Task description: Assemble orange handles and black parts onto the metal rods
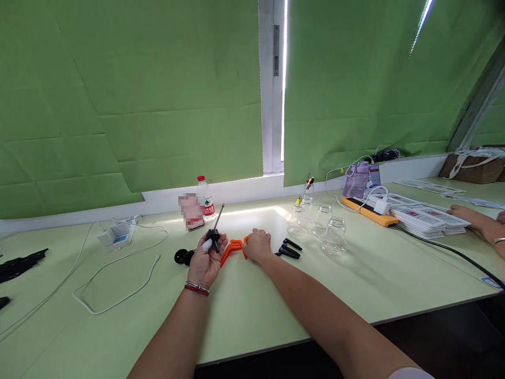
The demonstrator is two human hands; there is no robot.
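Observation:
My left hand [205, 266] is turned palm up, its fingers closed round a black plastic fitting [213, 237]. A thin metal rod [219, 216] points up out of that fitting, and a white part shows by the thumb. My right hand [258, 245] has its fingers bent down onto an orange plastic piece [245, 249], mostly hidden under them. Between the hands lie several curved orange plastic pieces [232, 246]. Beside my left hand are round black caps [180, 256]. Slim black plastic parts [290, 251] rest to the right of my right hand.
Clear glass bottles [333, 239] stand at the right. Behind are a water bottle [206, 200] and a blurred-out item [192, 210]. White cables [114, 305] lie left. An orange power strip [369, 211], stacked printed cards [424, 221] and another person's hand [469, 217] are at right.

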